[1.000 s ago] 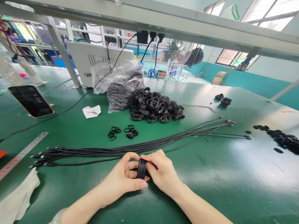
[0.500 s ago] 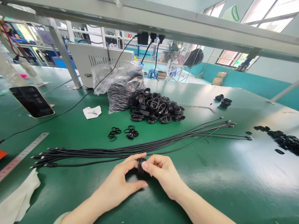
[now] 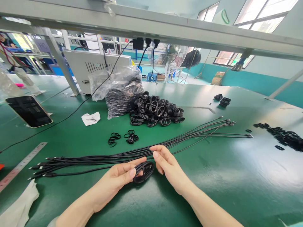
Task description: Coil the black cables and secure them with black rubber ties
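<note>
Between the thumb and fingers of my left hand point(image 3: 120, 175) is a coiled black cable point(image 3: 144, 172), tilted so its oval loop faces me. My right hand point(image 3: 167, 164) is just right of the coil, apart from it, fingers loosely curved with nothing visible in them. Behind both hands lies a bundle of straight black cables point(image 3: 101, 158), stretched from the left to the far right. Past the bundle sit two small clusters of black rings point(image 3: 114, 138). A heap of coiled black cables point(image 3: 157, 110) stands farther back.
A clear plastic bag point(image 3: 123, 94) leans beside the heap, before a grey metal box point(image 3: 94, 63). To the left are a phone point(image 3: 29, 110), a steel ruler point(image 3: 23, 165) and a white cloth point(image 3: 20, 205). Small black pieces point(image 3: 287, 138) lie at right. A metal beam point(image 3: 151, 23) crosses overhead.
My right hand has let go of the coil and moved slightly right and up. In my left hand the coil has turned from edge-on to face me, the thumb now closed on it.
</note>
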A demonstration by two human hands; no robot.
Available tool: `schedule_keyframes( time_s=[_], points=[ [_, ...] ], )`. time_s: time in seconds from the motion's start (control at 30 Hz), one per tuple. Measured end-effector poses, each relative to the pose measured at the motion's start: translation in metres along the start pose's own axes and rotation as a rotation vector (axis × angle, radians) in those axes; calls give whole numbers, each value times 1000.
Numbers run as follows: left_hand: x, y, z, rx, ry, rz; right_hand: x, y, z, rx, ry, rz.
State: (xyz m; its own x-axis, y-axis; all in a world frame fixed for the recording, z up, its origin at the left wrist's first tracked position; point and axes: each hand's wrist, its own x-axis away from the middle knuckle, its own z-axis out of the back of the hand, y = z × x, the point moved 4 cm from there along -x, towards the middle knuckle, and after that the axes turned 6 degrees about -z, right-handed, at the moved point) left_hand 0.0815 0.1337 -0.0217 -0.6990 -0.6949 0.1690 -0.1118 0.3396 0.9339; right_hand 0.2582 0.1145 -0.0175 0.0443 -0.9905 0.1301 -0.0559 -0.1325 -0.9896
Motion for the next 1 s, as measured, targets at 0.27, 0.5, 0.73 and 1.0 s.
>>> schedule_keyframes(
  time_s=[0.27, 0.5, 0.73, 1.0],
  points=[
    [2, 5, -1, 1, -186, 29, 5, 10, -7, -336, -496, -487],
    [4, 2, 3, -26, -188, 48, 5, 12, -4, -426, -665, -505],
    [9, -12, -3, 60, -262, 192, 5, 19, -9, -411, -684, -502],
    [6, -17, 0, 117, -206, 163, 5, 20, -5, -350, -656, -494]
  ],
)
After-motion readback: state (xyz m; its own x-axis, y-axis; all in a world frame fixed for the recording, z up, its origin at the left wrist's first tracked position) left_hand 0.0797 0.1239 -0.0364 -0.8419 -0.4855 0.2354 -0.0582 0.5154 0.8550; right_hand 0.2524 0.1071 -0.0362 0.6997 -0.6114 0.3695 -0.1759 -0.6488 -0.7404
